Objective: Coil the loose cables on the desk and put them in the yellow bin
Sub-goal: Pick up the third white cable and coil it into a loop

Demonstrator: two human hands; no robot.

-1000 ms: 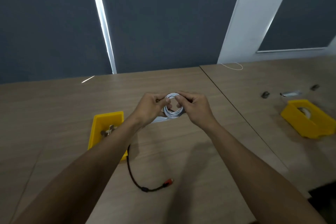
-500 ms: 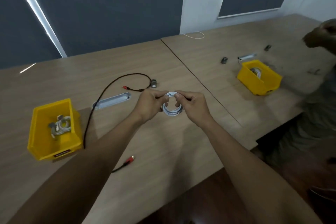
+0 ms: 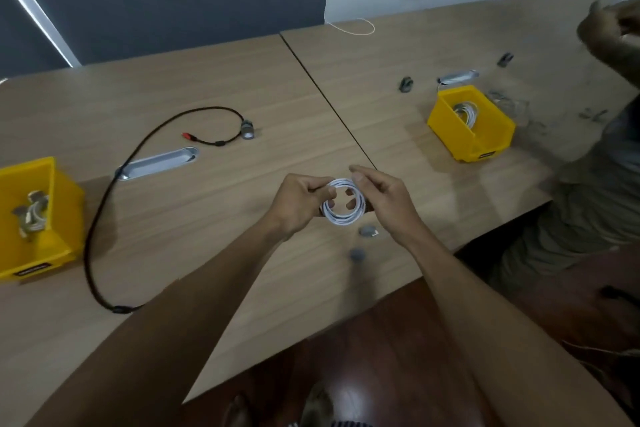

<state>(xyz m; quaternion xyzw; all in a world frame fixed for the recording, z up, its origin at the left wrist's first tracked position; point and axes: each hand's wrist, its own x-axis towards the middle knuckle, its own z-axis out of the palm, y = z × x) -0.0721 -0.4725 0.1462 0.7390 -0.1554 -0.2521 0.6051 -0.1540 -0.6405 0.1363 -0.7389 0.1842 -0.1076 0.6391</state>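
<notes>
Two yellow bins are showing: one at the left edge, one at upper right, each carrying coiled cable. Two cables are sitting outside them: a white coil at centre and a black cable trailing at left. Two silver grommets are lying in the desks.

Matt wood-grain desk; glossy yellow plastic bin; smooth white cable
</notes>
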